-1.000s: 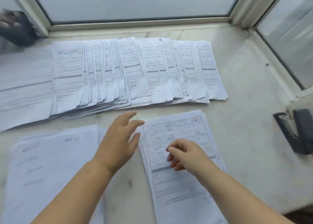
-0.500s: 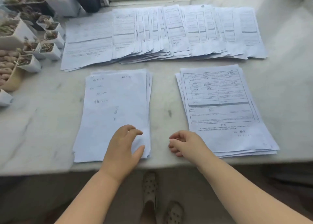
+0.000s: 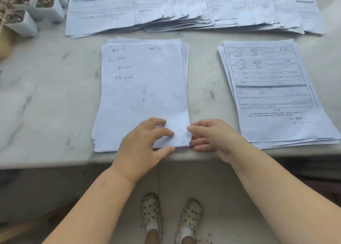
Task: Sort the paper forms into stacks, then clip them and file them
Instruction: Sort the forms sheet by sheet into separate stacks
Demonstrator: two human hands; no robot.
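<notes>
Bare counter [image 3: 203,88] runs between near stacks; white pots [image 3: 27,13] crowd the far-left corner.

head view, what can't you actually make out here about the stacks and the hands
- Fanned row of forms: upper parts cut off by the top edge of the head view.
- Printed stack: small, blurred print, unreadable; its right side is cut by the frame edge.
- Handwritten stack: sheet count hidden under the top page.
- Right hand: its fingertips meet that stack's near corner; whether they pinch it is unclear.
- Left hand: covers the stack's near edge.
</notes>
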